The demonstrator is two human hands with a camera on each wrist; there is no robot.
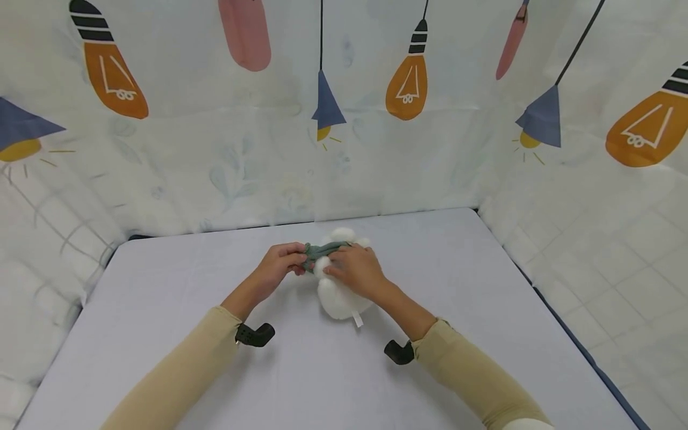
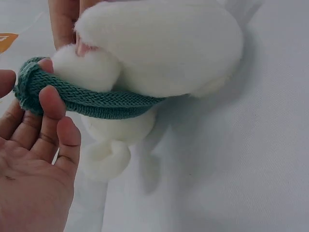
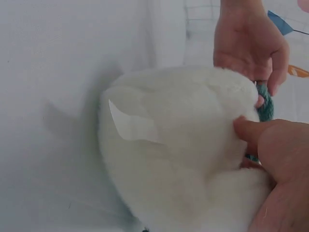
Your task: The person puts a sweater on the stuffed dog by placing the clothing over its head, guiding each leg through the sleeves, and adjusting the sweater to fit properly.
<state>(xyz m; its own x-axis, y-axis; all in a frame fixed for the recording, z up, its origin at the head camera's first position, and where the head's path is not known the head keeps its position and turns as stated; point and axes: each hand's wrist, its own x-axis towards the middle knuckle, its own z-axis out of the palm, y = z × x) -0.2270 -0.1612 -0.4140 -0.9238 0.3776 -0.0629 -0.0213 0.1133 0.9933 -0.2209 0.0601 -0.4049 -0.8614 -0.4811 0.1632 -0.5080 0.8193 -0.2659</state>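
A white plush toy [image 1: 338, 300] lies on the table with a green knitted band [image 2: 108, 102] stretched across its neck, between the large round body and the smaller head. My left hand [image 1: 275, 264] holds the band's bunched end between thumb and fingers, left of the toy. From the right, my right hand [image 1: 359, 270] grips the toy near the neck, thumb pressed into the white fur and fingers at the band. A white fabric tag [image 3: 133, 124] sticks out from the toy's rear. The right fingertips are partly hidden behind the plush in the right wrist view.
A white cloth covers the table [image 1: 177, 286]. Behind it and along both sides hang pale curtains [image 1: 355, 167] printed with bulbs and lamps. Each wrist carries a black camera mount [image 1: 255, 335] close to the sleeve end.
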